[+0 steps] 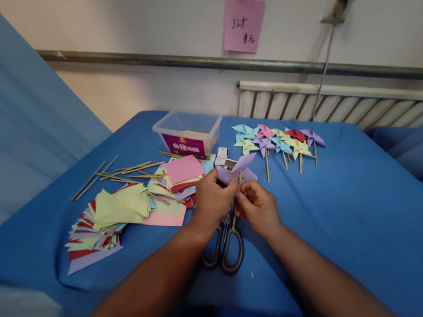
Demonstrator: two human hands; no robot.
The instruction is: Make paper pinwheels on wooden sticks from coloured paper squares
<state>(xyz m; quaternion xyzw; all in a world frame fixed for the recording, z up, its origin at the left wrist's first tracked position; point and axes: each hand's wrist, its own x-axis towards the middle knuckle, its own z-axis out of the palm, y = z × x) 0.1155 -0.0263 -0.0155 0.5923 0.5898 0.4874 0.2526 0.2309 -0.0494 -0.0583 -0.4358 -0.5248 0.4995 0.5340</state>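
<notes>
Clearly, both hands met just beyond the scissors (225, 248), which lay with their black handles toward the person. The left hand (211, 200) had its fingers pinching a folded piece of purple paper (242, 163) near its middle, the paper's blades standing out on the side away from the scissors. The right hand (259, 206) had its thumb and fingers pressed together on a thin stick (233, 223), whose upper end reached up to the purple paper and whose lower end hung over the scissors; whether it touched them could not be told.

On the blue tabletop (328, 220), a fanned pile of coloured paper (121, 206) lay left of the scissors, yellow sheets uppermost. A second stack (184, 170), topped with pink, was left of and beyond the scissors, and loose sticks (119, 178) were scattered farther out that way. A clear plastic box (184, 147) with a purple label stood past that stack, and small white boxes (222, 153) sat straight beyond the scissors. To the right and well beyond them lay two rows of finished pinwheels (282, 145) in blue, pink, yellow, red and purple.
</notes>
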